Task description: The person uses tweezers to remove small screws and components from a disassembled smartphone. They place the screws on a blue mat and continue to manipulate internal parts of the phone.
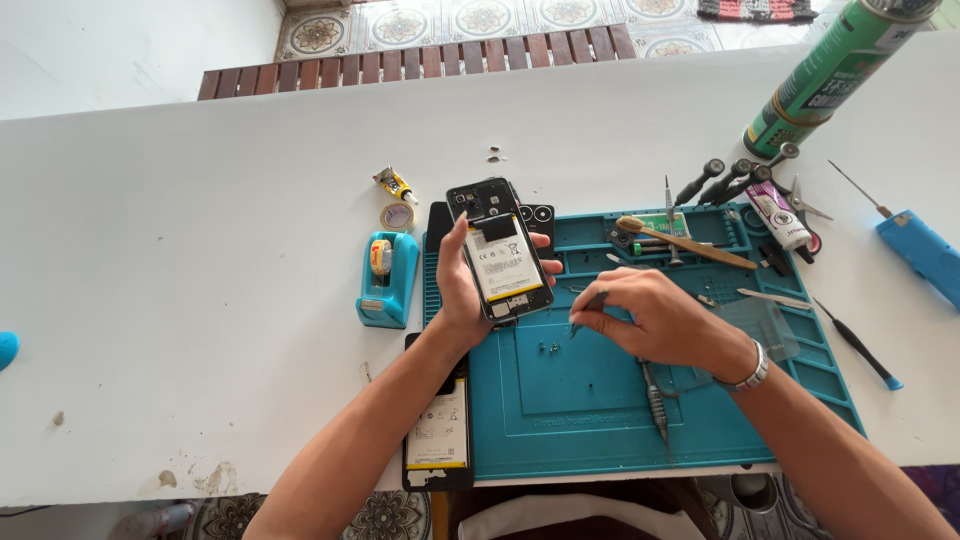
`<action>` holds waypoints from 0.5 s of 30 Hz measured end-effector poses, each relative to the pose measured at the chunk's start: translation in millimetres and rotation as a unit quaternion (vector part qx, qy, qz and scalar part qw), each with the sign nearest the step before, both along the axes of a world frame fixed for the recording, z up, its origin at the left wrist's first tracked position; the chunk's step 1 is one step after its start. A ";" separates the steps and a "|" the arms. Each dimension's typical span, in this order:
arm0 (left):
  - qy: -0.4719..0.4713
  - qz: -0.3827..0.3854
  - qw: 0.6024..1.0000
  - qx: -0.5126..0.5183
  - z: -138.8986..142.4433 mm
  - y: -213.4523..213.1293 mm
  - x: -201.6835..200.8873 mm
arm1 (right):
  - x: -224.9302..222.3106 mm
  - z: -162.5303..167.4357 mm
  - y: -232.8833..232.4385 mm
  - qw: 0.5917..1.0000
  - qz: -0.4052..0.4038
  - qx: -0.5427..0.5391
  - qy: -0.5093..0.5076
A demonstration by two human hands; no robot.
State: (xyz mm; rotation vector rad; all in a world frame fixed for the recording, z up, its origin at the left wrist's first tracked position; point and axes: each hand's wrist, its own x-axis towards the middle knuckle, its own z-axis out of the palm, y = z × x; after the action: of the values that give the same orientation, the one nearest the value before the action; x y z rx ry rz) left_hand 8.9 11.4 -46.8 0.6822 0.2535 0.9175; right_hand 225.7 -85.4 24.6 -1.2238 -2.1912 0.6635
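Opened-up black phone (498,252) sits just above the middle of the frame, back cover off, white-labelled battery facing up, camera end pointing away and tilted a bit left. Slim dark tweezers (590,304) sit right of it, tips angled down-left over the teal repair mat (560,420), near some tiny screws (550,347).

White worktable (200,250), daylit; patterned tile floor (480,18) beyond; brown slatted bench (420,62) behind table's far edge.

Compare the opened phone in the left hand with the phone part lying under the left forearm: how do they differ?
The opened phone is held up, tilted, in the left hand; the phone part lies flat on the table edge. The opened phone is in full view; the phone part is half hidden by the forearm. Both are black with a white label.
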 end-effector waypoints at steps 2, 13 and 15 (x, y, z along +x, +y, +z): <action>0.008 -0.003 1.000 0.002 0.9 -0.1 -0.1 | -1.5 0.5 0.6 1.000 0.029 0.009 0.000; 0.019 -0.017 0.999 0.020 2.5 -0.7 2.0 | 0.9 2.9 -1.4 0.999 0.039 0.006 0.002; 0.021 -0.015 0.999 0.024 1.9 -2.1 1.0 | 2.1 2.3 -1.4 1.000 0.021 -0.006 0.002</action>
State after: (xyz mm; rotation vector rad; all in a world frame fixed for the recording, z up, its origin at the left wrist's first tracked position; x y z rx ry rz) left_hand 9.9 9.4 -44.8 0.7478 0.2591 0.8839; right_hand 227.8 -86.8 27.0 -1.1842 -2.2170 0.6961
